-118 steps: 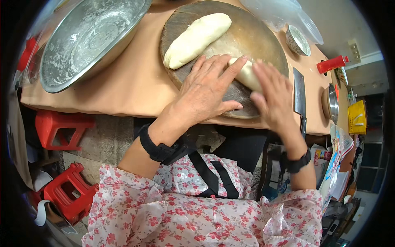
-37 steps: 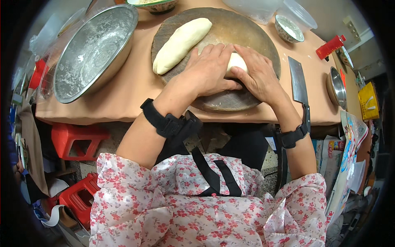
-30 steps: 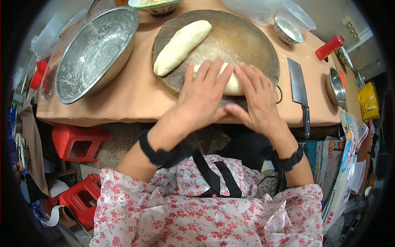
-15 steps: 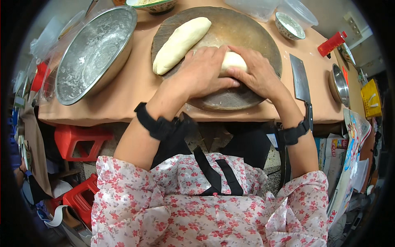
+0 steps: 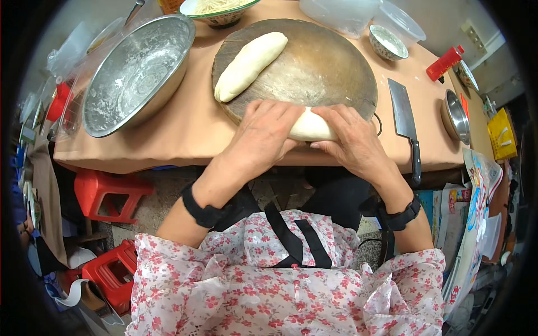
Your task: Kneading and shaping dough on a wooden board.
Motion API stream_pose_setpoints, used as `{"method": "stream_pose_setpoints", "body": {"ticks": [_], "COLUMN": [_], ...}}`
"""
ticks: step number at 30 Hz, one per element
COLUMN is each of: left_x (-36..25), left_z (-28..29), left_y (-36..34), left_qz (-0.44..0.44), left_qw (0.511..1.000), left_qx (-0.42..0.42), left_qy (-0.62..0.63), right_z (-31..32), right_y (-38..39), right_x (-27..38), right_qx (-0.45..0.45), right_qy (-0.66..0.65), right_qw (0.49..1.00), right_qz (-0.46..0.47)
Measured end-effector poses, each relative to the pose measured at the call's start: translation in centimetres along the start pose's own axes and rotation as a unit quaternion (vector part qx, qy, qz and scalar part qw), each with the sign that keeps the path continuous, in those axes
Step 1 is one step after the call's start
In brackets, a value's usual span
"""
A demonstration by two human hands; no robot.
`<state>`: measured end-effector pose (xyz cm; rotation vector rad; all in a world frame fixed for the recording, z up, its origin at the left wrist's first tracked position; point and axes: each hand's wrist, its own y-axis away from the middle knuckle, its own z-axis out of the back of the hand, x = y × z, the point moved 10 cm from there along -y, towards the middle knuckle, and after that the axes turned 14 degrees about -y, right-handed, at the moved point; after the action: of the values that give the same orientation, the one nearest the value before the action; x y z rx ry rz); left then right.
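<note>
Tan worktop [image 5: 185,131] is pretty crowded, with a round wooden chopping board [image 5: 314,61] set in the middle of it. Near the board's front edge, a pale lump of dough [image 5: 310,126] is pressed between both hands. It's covered from one side by the left hand [image 5: 262,134] and from the other by the right hand [image 5: 350,137], with the fingers [image 5: 280,115] curled over its ends so only the middle strip is seen. A second, longer dough log [image 5: 249,64] is laid diagonally on the far-left part of the board, well apart from the hands. A big floury steel bowl [image 5: 134,70] is parked left of the board, and a cleaver [image 5: 404,120] is laid flat just right of it. Red plastic stools [image 5: 106,193] can be spotted under the worktop.
</note>
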<state>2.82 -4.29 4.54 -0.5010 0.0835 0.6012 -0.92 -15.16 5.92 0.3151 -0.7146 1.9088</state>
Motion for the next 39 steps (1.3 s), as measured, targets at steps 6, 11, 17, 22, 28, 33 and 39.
{"method": "stream_pose_setpoints", "body": {"ticks": [6,11,17,22,28,33,39], "left_x": [1.0,-1.4,-1.1,2.9,2.2,-3.0,-3.1], "left_z": [1.3,0.3,-1.2,-2.4,-2.8,-0.7,-1.1], "left_y": [-0.6,0.7,0.5,-4.6,-3.5,2.9,3.5], "left_qz": [0.017,0.02,0.008,0.038,0.04,0.002,-0.013], "left_qw": [0.998,0.987,0.989,0.985,0.985,0.99,0.988], "left_qx": [-0.008,-0.002,0.01,0.11,0.072,0.015,0.054], "left_qy": [-0.066,-0.156,-0.149,-0.129,-0.15,-0.142,-0.144], "right_z": [0.7,-0.3,-1.4,-0.9,-1.0,-1.6,-2.5], "right_y": [-1.6,-0.2,-0.2,-5.2,-4.7,1.8,2.8], "right_x": [-1.6,1.1,0.6,-4.6,-4.3,1.1,1.4], "right_qx": [-0.006,-0.066,-0.096,-0.016,-0.037,-0.056,-0.046], "right_qy": [-0.016,0.086,0.135,0.078,0.08,0.106,0.128], "right_qw": [0.999,0.994,0.986,0.995,0.995,0.992,0.99], "right_qz": [-0.032,0.032,0.035,-0.057,-0.04,0.039,0.026]}}
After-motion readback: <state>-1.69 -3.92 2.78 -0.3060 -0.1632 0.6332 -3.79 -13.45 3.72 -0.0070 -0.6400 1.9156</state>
